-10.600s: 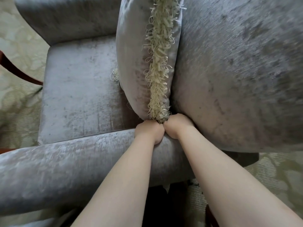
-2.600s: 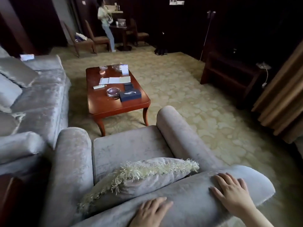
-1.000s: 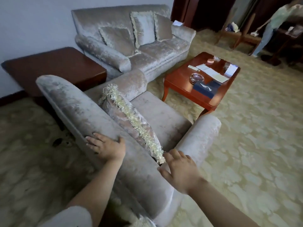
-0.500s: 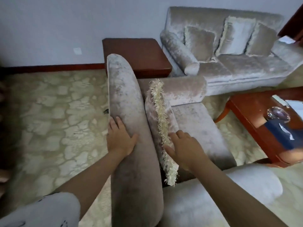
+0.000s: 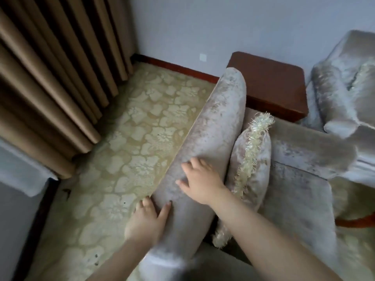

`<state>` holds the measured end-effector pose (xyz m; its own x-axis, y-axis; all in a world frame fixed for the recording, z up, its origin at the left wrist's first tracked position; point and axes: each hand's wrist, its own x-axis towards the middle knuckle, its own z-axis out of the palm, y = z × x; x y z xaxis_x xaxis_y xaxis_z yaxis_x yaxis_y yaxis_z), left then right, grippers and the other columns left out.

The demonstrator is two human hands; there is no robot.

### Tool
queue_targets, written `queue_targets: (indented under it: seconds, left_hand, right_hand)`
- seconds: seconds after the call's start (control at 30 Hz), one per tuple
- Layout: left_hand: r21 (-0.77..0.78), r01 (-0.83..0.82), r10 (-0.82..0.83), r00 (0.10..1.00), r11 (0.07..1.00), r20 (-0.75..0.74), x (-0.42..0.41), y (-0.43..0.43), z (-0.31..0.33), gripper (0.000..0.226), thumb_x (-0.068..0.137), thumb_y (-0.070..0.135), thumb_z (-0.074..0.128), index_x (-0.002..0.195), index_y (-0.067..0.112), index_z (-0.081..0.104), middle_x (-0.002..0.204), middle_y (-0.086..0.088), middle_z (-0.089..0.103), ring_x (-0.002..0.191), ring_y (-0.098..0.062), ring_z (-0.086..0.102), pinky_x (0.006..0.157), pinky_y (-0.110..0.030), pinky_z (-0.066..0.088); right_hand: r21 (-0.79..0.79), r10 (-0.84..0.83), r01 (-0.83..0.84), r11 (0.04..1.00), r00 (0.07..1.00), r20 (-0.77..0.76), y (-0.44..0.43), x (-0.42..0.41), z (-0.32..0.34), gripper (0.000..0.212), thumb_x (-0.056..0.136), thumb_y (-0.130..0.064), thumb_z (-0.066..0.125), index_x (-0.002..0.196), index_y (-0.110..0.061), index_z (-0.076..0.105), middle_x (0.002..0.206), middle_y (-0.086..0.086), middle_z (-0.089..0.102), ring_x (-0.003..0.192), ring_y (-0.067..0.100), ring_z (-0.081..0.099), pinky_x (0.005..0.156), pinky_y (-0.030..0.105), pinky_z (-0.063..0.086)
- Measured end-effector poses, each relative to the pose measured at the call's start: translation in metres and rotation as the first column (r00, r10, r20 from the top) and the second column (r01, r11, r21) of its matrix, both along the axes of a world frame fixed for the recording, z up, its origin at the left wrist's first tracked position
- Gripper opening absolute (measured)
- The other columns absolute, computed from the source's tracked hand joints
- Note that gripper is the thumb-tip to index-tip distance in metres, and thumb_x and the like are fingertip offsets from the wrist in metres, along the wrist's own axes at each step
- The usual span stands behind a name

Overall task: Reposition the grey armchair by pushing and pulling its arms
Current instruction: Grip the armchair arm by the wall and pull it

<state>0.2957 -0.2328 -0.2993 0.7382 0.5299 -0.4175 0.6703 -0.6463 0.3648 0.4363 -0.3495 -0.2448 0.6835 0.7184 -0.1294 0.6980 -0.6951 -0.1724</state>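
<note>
The grey armchair's rolled backrest (image 5: 215, 126) runs diagonally from the near bottom toward the far wall. My left hand (image 5: 147, 219) lies against its outer side near the close end, thumb spread over the top. My right hand (image 5: 199, 180) rests flat on the backrest's top a little farther along, fingers spread. A fringed grey cushion (image 5: 253, 163) leans upright against the backrest's inner face. The seat (image 5: 296, 201) and the far arm (image 5: 312, 151) show on the right. The near arm is a blur at the bottom edge.
Brown curtains (image 5: 52, 78) hang at the left, over patterned beige carpet (image 5: 129, 151). A dark wooden side table (image 5: 272, 84) stands just behind the backrest's far end against the wall. A grey sofa (image 5: 345, 94) sits at the right, and a red-brown coffee table edge (image 5: 357, 223) shows beside the seat.
The view has swung left to the curtains. My right hand left the cushion and now rests on the backrest's top. My left hand has slid nearer the close end.
</note>
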Motion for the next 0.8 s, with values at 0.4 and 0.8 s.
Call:
queue_targets:
  seconds: [0.4,0.8]
  left_hand:
    - [-0.113,-0.707,0.697,0.634,0.698,0.335,-0.028,-0.047,0.010,0.038,0.095,0.030,0.032,0.087,0.007,0.061,0.099,-0.014,0.063,0.096,-0.030,0.053,0.077,-0.035,0.038]
    - [-0.028,-0.674,0.631,0.675,0.738,0.381,-0.034,-0.050,-0.008,0.035,0.096,0.031,0.029,0.080,0.011,0.052,0.092,-0.008,0.055,0.083,-0.024,0.050,0.072,-0.035,0.040]
  right_hand:
    - [-0.112,0.581,-0.586,0.802,0.810,-0.076,0.058,-0.057,-0.009,0.040,0.099,-0.028,0.026,0.118,-0.015,0.058,0.125,0.011,0.055,0.116,0.029,0.050,0.096,0.041,0.034]
    - [-0.048,0.543,-0.541,0.840,0.839,0.047,0.056,-0.065,-0.043,0.049,0.095,-0.035,0.022,0.104,-0.014,0.066,0.110,0.007,0.064,0.109,0.024,0.051,0.094,0.039,0.030]
